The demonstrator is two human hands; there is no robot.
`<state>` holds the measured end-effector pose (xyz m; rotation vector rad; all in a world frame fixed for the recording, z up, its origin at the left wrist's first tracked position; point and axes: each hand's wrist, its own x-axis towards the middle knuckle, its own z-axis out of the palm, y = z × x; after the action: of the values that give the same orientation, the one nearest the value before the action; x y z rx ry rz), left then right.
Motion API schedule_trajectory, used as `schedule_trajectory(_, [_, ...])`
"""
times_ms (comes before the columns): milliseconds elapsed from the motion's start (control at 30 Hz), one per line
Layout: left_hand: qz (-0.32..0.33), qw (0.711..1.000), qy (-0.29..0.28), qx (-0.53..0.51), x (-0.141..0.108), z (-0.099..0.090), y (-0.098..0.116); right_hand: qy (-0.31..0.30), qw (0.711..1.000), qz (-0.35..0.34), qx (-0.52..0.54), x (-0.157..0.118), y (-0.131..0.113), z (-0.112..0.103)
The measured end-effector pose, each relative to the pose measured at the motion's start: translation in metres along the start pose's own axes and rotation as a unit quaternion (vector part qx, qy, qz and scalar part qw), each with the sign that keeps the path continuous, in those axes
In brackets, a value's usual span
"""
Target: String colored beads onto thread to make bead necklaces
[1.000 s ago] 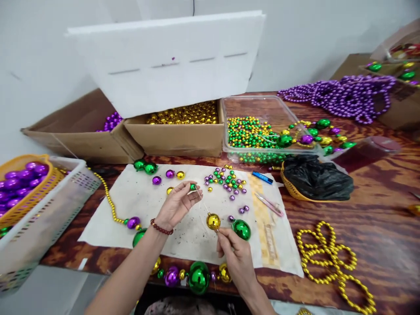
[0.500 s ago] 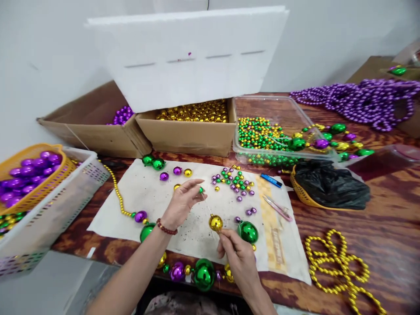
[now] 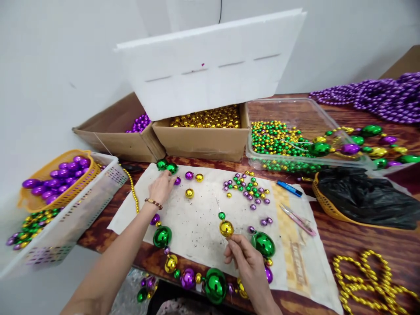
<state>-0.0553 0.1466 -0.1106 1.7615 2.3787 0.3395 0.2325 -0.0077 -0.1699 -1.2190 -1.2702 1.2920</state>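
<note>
In the head view, my right hand (image 3: 244,258) pinches the underside of a shiny gold ball bead (image 3: 226,228). A small green bead (image 3: 222,215) sits directly above it, and a thin needle-like tip (image 3: 217,203) sticks up from that. My left hand (image 3: 161,188) reaches over the cloth's far left, fingers stretched out, fingertips close to a green ball bead (image 3: 171,168) and a purple bead (image 3: 177,180); whether they touch is unclear. A strung garland with a big green ball (image 3: 215,285) runs along the table's front edge, partly behind my right hand.
The white cloth (image 3: 203,240) bears loose small beads (image 3: 246,188), a blue cutter (image 3: 289,188) and pink-handled snips (image 3: 298,220). Behind stand cardboard boxes (image 3: 200,142) and a clear bin (image 3: 315,107). A white basket (image 3: 75,218) is left; gold bead strands (image 3: 370,280) lie right.
My left hand has moved away from the small green bead, left and back toward the loose balls. The green bead now rests on the gold ball. The view has shifted left.
</note>
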Motion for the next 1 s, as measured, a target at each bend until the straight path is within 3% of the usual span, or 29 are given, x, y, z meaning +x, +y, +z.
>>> schedule_trajectory(100, [-0.027,0.999,-0.041,-0.021,0.006,0.008,0.001,-0.004,1.000,0.001,-0.008,0.000,0.002,-0.001])
schedule_trajectory(233, [-0.010,0.995,-0.057,-0.077,0.008,0.015,0.001,-0.008,1.000,0.001,-0.002,-0.002,0.002,-0.004])
schedule_trajectory(300, [0.001,0.986,-0.061,-0.158,0.005,0.013,-0.001,-0.009,1.000,0.002,0.002,-0.002,0.002,-0.005])
schedule_trajectory(367, [0.004,0.937,-0.081,-0.340,-0.004,0.008,-0.001,-0.014,1.000,-0.001,0.002,-0.002,0.003,-0.005])
schedule_trajectory(467, [0.001,0.783,-0.142,-0.606,-0.024,0.001,0.009,-0.034,0.999,-0.016,-0.007,-0.001,0.003,-0.002])
schedule_trajectory(533, [0.000,0.722,-0.180,-0.669,-0.039,-0.002,0.022,-0.044,0.998,-0.030,-0.016,0.000,0.001,0.001])
schedule_trajectory(767, [0.010,0.646,-0.171,-0.744,-0.071,0.001,0.069,-0.034,0.996,-0.074,-0.042,-0.002,-0.005,0.004])
schedule_trajectory(1000, [-0.073,0.536,-0.218,-0.812,-0.073,-0.002,0.079,-0.033,0.994,-0.082,-0.059,-0.005,-0.001,0.000])
